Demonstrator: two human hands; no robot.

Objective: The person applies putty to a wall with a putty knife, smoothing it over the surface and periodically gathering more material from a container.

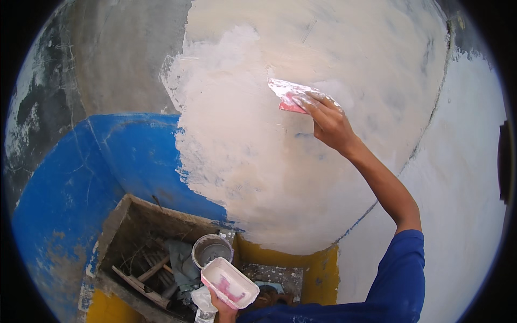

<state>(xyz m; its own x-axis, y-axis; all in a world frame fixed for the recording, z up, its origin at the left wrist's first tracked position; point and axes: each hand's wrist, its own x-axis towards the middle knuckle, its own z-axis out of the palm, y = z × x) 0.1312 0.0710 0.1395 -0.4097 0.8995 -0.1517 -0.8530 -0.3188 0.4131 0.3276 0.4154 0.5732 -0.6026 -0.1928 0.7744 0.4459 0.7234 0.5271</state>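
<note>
one scraper (291, 96), pink and smeared with white paste, is above the middle of the frame, tilted in front of the pale coat (237, 156) on the wall; whether its edge touches cannot be told. the right hand (328, 119) is closed around its right end, fingers laid along the face, thumb side hidden.

at the lower middle of the frame, the left hand (222, 307) grips the near edge of a tub (231, 267), partly curled, its other fingers hidden underneath. the tub is pale, with pink patches and white paste inside.

just behind the tub is a round bucket (204, 245) with grey contents. left of it, a trough (161, 219) holds a grey-green cloth (182, 264) and sticks (152, 269).

blue paint (140, 145) fills the left of the frame below bare grey plaster (129, 59) at upper left. a blue sleeve (401, 264) covers the upper right arm at lower right.
</note>
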